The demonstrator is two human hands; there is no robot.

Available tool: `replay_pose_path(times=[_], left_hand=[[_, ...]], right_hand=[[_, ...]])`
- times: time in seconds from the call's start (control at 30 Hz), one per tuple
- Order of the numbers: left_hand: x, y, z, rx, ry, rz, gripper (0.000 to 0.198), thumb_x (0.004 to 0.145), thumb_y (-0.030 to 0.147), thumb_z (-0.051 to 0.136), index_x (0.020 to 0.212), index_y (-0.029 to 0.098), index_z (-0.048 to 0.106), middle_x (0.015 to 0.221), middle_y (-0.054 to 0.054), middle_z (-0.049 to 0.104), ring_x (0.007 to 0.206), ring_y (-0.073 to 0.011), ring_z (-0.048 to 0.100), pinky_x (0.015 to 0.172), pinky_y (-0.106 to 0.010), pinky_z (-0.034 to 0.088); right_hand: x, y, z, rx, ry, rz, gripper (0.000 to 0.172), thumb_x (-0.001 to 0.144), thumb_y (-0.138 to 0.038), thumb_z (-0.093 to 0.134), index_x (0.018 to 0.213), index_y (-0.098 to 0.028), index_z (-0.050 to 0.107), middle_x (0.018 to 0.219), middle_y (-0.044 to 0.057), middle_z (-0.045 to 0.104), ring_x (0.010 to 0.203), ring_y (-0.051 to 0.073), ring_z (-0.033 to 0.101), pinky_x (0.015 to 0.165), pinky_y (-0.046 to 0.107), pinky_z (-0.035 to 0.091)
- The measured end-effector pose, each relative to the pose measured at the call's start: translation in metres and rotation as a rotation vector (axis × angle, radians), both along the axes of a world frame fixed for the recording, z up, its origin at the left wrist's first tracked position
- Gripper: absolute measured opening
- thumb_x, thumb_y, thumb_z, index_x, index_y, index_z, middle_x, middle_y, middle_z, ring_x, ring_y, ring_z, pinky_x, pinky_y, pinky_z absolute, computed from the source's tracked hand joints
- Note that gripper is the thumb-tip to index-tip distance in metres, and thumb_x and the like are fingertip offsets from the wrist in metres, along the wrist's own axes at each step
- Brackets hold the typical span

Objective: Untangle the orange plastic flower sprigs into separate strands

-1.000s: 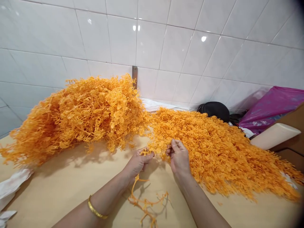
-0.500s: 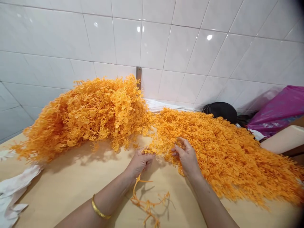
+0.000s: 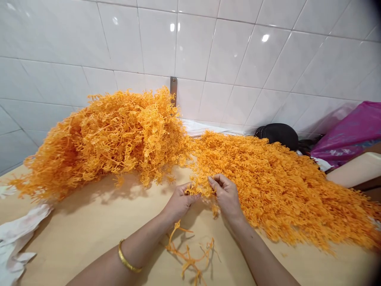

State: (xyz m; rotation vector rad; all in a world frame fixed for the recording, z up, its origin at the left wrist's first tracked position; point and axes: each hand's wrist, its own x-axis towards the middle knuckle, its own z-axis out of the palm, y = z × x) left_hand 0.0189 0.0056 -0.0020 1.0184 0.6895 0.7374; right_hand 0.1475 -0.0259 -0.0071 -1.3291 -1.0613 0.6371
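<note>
My left hand [image 3: 182, 200], with a gold bangle on its wrist, is closed on small orange plastic sprigs [image 3: 198, 190] near the table's middle. Close beside it on the right, my right hand [image 3: 226, 195] pinches the other side of the same sprigs. A thin branching orange stem [image 3: 190, 260] lies below my left hand, nearer to me. To the left rises a tall heap of orange plastic foliage [image 3: 119, 139]. A lower, wider pile of orange pieces [image 3: 282, 186] spreads to the right, right up to my right hand.
White crumpled scraps [image 3: 20, 238] lie at the table's [image 3: 89, 234] left edge. A black pouch [image 3: 276, 135], a purple bag [image 3: 348, 133] and a cream-coloured roll [image 3: 357, 171] are at the back right. Behind stands a white tiled wall [image 3: 190, 47] with a metal strip [image 3: 173, 91].
My right hand has moved left and closed on the orange sprigs by my left hand. My left hand has shifted slightly right. The whole view has tilted a little.
</note>
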Motion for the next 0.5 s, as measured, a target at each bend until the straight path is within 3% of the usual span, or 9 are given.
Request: replay_pose_path(times=[0.17,0.23,0.37,0.43,0.5], left_hand=[[0.006,-0.002,0.003,-0.036,-0.047,0.004,0.029,0.044,0.027,0.075,0.059,0.015,0.053,0.037,0.009,0.034,0.038,-0.0045,0.03,0.04,-0.019,0.019],[0.006,-0.003,0.002,-0.038,-0.049,-0.004,0.031,0.043,0.029,0.075,0.058,0.015,0.052,0.036,0.01,0.033,0.036,-0.0033,0.027,0.038,-0.019,0.017],[0.001,-0.006,-0.001,-0.011,-0.013,0.003,0.034,0.044,0.034,0.074,0.054,0.016,0.047,0.036,0.01,0.034,0.034,-0.0019,0.024,0.037,-0.018,0.014],[0.0,-0.007,-0.002,0.004,0.002,0.003,0.034,0.044,0.034,0.074,0.054,0.015,0.048,0.036,0.009,0.034,0.035,-0.0025,0.026,0.037,-0.018,0.016],[0.001,-0.008,-0.001,0.018,0.003,-0.007,0.031,0.045,0.033,0.074,0.058,0.015,0.053,0.036,0.009,0.035,0.036,-0.0038,0.029,0.038,-0.018,0.018]], right_hand=[[-0.007,0.003,-0.004,0.054,-0.039,-0.173,0.027,0.075,-0.04,0.053,0.06,-0.019,0.045,0.054,-0.005,0.035,0.048,0.009,0.032,0.045,0.022,0.026],[0.002,0.003,0.002,0.068,0.002,-0.245,0.025,0.076,-0.04,0.052,0.062,-0.02,0.046,0.054,-0.006,0.039,0.048,0.008,0.035,0.044,0.021,0.029],[0.032,0.0,0.021,0.212,0.186,-0.532,0.027,0.074,-0.043,0.053,0.062,-0.022,0.039,0.05,-0.008,0.039,0.042,0.008,0.038,0.04,0.021,0.032],[0.04,-0.003,0.025,0.159,0.121,-0.479,0.024,0.072,-0.042,0.055,0.065,-0.022,0.043,0.051,-0.006,0.043,0.043,0.009,0.042,0.04,0.021,0.033],[0.038,-0.004,0.024,0.073,0.062,-0.34,0.021,0.072,-0.041,0.056,0.071,-0.021,0.05,0.053,-0.005,0.047,0.045,0.01,0.046,0.041,0.022,0.034]])
